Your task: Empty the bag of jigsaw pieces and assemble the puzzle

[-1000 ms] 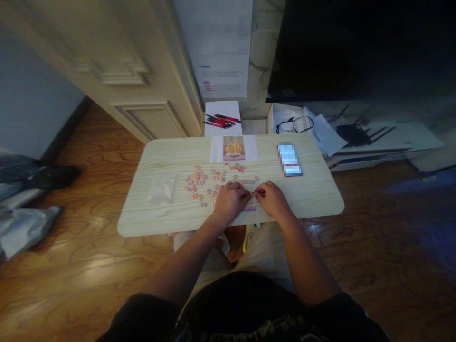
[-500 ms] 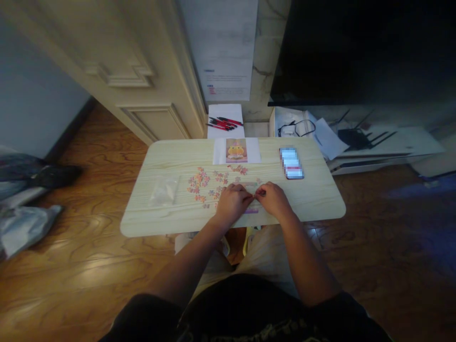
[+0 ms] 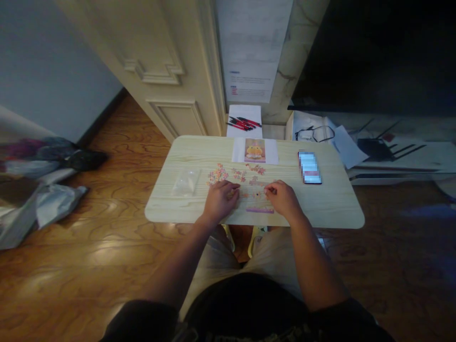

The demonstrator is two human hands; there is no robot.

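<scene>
My left hand [image 3: 221, 200] rests low over the table, its fingers loosely bent and spread beside the loose jigsaw puzzle pieces [image 3: 218, 174]. To the right, my right hand [image 3: 283, 197] has its thumb and forefinger pinched together on what looks like a small puzzle piece, mostly hidden by the fingertips. Between the hands lie partly joined pieces, with a purple puzzle strip [image 3: 260, 210] along the near side. Further small groups of pieces [image 3: 255, 169] are scattered beyond my hands. Behind them lies a white sheet with a printed picture [image 3: 254, 150] of yellow figures.
The pale wooden table [image 3: 331, 211] carries a clear plastic bag [image 3: 185, 183] at left and a lit phone [image 3: 309, 167] at right. Past the far edge, red and black pens [image 3: 244, 124] lie on a white surface. A black router [image 3: 375, 149] sits on the low cabinet.
My hands were close together at the pieces; now they are apart, the left drawn away to the left over the loose pieces. The whole view has shifted, so the table appears farther right.
</scene>
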